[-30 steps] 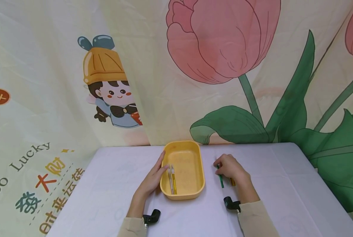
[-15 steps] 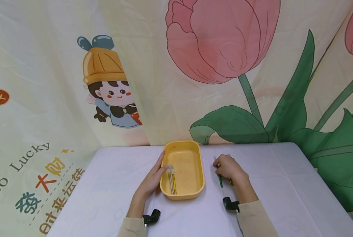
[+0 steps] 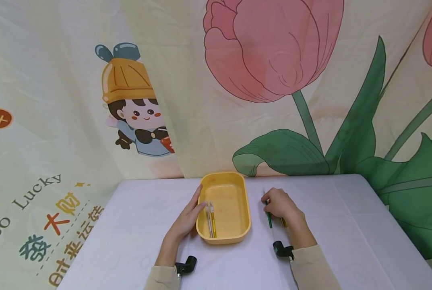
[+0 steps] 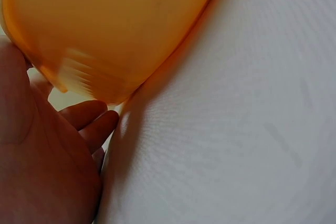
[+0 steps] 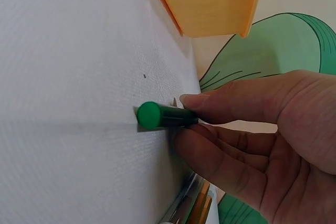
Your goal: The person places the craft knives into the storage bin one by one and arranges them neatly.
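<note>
A yellow rectangular tray [image 3: 232,205] stands on the white-covered table. My left hand [image 3: 183,221] holds its left side, thumb over the rim and fingers along the outer wall. In the left wrist view the fingertips [image 4: 102,129] lie against the tray's wall. Two slim pens, one yellow [image 3: 213,225] and one pale grey [image 3: 209,225], lie side by side inside the tray. To the tray's right, my right hand [image 3: 281,204] pinches a slim green pen [image 5: 149,115] between thumb and fingers, low over the tablecloth. Its far end is hidden by the hand.
Beneath the right hand lie more pens [image 5: 197,208], orange and clear, partly hidden. A black wrist camera [image 3: 282,249] sits on the right wrist, another [image 3: 187,265] on the left. Behind the table [image 3: 143,217] hangs a printed cloth [image 3: 190,121] with tulips and a cartoon figure.
The green pen's near end has shifted very slightly left and away along with the right hand. The left hand and the tray stay in place.
</note>
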The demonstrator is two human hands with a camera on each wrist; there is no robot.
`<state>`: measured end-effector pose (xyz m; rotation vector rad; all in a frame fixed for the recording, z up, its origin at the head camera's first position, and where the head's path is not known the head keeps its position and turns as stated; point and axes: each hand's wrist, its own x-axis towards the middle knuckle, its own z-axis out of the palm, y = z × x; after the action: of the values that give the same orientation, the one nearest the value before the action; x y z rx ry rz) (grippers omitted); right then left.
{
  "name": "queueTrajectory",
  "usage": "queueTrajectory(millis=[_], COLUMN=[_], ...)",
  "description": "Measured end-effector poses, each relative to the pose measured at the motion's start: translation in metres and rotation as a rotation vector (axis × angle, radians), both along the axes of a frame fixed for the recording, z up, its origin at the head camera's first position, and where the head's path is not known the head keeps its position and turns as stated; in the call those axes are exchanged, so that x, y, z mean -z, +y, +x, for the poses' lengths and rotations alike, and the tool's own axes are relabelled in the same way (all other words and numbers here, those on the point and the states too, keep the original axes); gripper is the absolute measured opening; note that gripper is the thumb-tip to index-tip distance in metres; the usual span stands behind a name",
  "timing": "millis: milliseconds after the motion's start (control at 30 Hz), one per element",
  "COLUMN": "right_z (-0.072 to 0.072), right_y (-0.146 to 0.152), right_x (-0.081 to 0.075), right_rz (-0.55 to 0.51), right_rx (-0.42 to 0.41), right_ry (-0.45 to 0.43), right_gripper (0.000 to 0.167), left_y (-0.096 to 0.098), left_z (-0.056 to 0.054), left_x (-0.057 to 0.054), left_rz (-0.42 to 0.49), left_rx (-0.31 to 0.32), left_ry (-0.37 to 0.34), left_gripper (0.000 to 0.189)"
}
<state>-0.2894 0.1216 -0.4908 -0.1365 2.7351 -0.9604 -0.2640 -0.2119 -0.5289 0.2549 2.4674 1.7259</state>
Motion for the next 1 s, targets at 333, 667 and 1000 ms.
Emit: queueTrajectory(millis=[333, 667, 1000], right_z=[0.000, 0.001, 0.004], right_y=[-0.001, -0.001, -0.001], right_x=[-0.004, -0.014, -0.022], right_rz=[0.010, 0.001, -0.045], right_rx=[0.002, -0.004, -0.049], right_ry=[0.079, 0.171, 0.280], right_gripper=[0.031, 0.032, 0.034], left_y=[0.000, -0.001, -0.002], left_z=[-0.001, 0.000, 0.000], left_x=[0.000, 0.001, 0.003], left_rz=[0.005, 0.005, 0.009], left_rx=[-0.001, 0.001, 0.009], left_ry=[-0.001, -0.008, 0.017], left_gripper=[0.064, 0.064, 0.063])
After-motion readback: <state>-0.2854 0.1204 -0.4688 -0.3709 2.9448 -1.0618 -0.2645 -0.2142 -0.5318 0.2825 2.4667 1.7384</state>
